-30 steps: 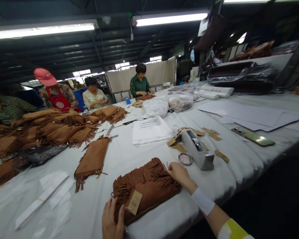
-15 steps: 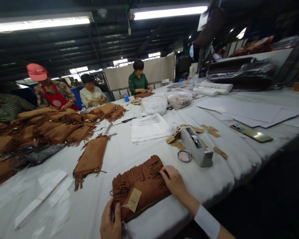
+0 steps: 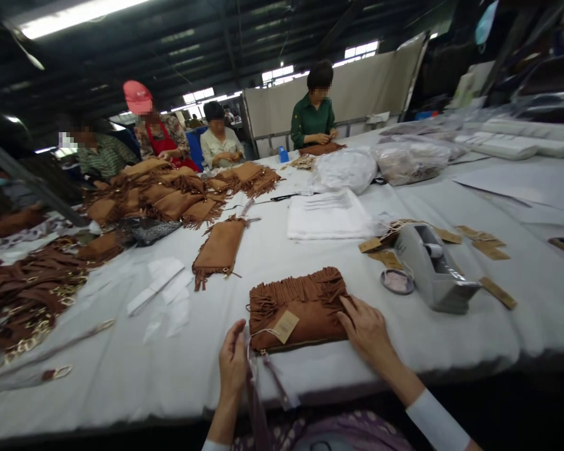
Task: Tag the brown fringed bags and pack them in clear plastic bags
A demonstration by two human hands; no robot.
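A brown fringed suede pouch (image 3: pixel 301 326) lies flat near the table's front edge, its fringe along the far side. A tan paper tag (image 3: pixel 286 326) on a white string rests on it. My left hand (image 3: pixel 234 362) stands on edge beside the pouch's left end, fingers stretched and apart from the thumb; whether it touches is hard to tell. Just right of that hand, a wrapped strap (image 3: pixel 256 401) hangs over the edge. My right hand (image 3: pixel 367 327) is open, its fingertips resting on the pouch's right end.
A grey tape dispenser (image 3: pixel 432 275) and a small round dish (image 3: pixel 396 282) stand at right among loose tags (image 3: pixel 498 292). Another fringed pouch (image 3: pixel 220 245) lies beyond, before a pouch pile (image 3: pixel 169 197). Straps with gold clips (image 3: pixel 32 300) lie left. Several people sit across the table.
The view has swung left and down, bringing the straps at left into sight. My right hand's fingers have gone from bent at the fringe to laid out on the pouch's end.
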